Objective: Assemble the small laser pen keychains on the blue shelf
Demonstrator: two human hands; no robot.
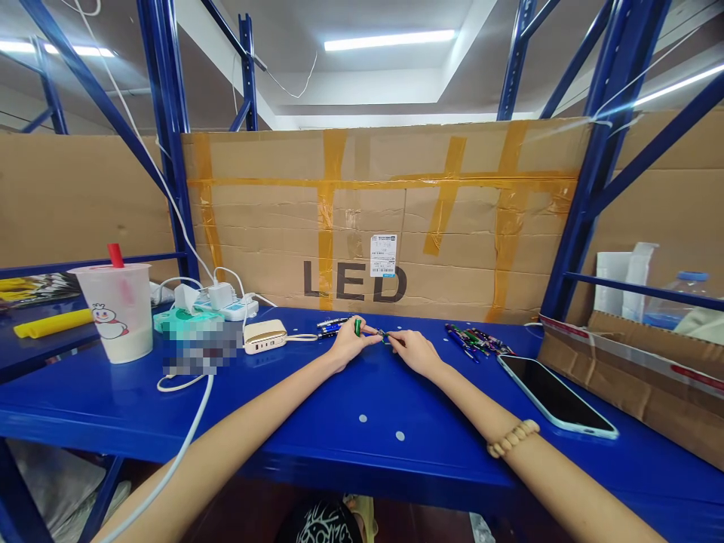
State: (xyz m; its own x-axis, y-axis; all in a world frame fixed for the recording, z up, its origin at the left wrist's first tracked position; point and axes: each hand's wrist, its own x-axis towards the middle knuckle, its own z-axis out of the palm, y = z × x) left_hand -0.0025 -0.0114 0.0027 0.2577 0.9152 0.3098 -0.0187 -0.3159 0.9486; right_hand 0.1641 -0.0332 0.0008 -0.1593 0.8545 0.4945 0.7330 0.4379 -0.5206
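My left hand (351, 341) and my right hand (415, 351) meet at the middle of the blue steel shelf (362, 445). Between their fingertips is a slim green and dark pen-like item (373, 332), too small to name exactly, and both hands pinch it. Just beyond my left hand lie a few dark pen-like sticks (332, 327). To the right of my right hand is a loose pile of blue, green and dark sticks (478, 341).
A black-screened phone (557, 396) lies at right, by a cardboard box (633, 377). At left stand a lidded plastic cup with a red straw (116, 311), a gold power bank (265, 335), a white power strip (237, 305) and white cables. Taped cardboard (385, 219) backs the shelf.
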